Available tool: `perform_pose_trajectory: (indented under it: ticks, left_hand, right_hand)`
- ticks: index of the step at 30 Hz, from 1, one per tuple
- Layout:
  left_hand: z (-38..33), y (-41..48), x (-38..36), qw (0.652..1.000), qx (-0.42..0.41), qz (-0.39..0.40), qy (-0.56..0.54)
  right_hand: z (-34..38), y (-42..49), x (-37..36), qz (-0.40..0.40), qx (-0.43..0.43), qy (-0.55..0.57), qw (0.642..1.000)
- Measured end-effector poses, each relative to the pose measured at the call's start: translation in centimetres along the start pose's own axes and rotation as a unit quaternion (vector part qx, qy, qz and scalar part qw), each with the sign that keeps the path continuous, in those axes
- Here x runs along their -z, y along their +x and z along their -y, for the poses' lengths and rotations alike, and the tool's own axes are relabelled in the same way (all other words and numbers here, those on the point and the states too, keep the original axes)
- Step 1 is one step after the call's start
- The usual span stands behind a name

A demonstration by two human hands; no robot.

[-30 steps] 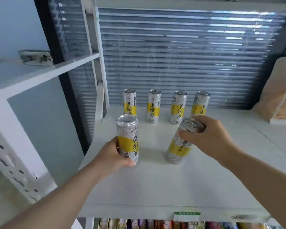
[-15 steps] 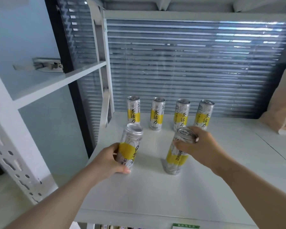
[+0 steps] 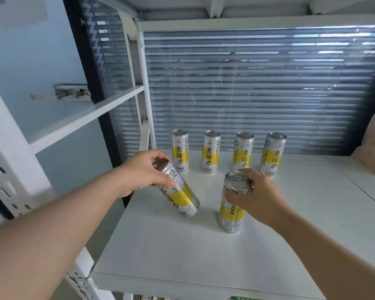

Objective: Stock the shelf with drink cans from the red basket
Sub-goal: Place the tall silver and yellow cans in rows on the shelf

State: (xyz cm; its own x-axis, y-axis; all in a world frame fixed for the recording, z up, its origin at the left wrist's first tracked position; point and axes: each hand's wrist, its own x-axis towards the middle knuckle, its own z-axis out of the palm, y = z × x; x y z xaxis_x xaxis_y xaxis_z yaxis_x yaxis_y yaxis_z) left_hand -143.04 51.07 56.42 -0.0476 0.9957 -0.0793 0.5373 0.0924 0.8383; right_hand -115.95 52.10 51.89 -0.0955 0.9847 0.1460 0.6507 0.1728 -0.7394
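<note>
L hand curls round the top of a tilted tea can, its base apparently on the white shelf board, in front of the back row of 4 cans. R hand grips the rim of the 2nd can, upright on the board. Step: starting the front row. Next prob. needs the L can stood upright, both aligned w/ the row, then released. Red basket not in view.

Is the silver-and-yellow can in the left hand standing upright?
No, the left hand holds its silver-and-yellow can tilted, top leaning left.
</note>
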Motion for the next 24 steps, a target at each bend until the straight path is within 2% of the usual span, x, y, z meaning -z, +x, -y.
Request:
perform_pose_trajectory:
  ticks: [5,11,19,24]
  left_hand:
    - [-1.9,0.8,-1.2,0.997,-0.035,0.002,0.075]
    - [-1.9,1.1,-2.6,0.987,-0.047,-0.036,0.149]
    - [-1.7,-0.3,-4.9,0.974,-0.092,-0.077,0.194]
    - [-1.6,-0.7,-4.9,0.971,-0.096,-0.075,0.208]
  right_hand:
    - [-0.1,0.1,0.1,-0.002,0.005,0.001,1.000]
    - [-0.4,-0.1,-0.2,-0.009,0.013,0.008,1.000]
    - [-0.6,-0.3,-0.4,-0.013,0.018,0.013,1.000]
    - [-0.4,-0.2,-0.3,-0.016,0.015,0.005,1.000]
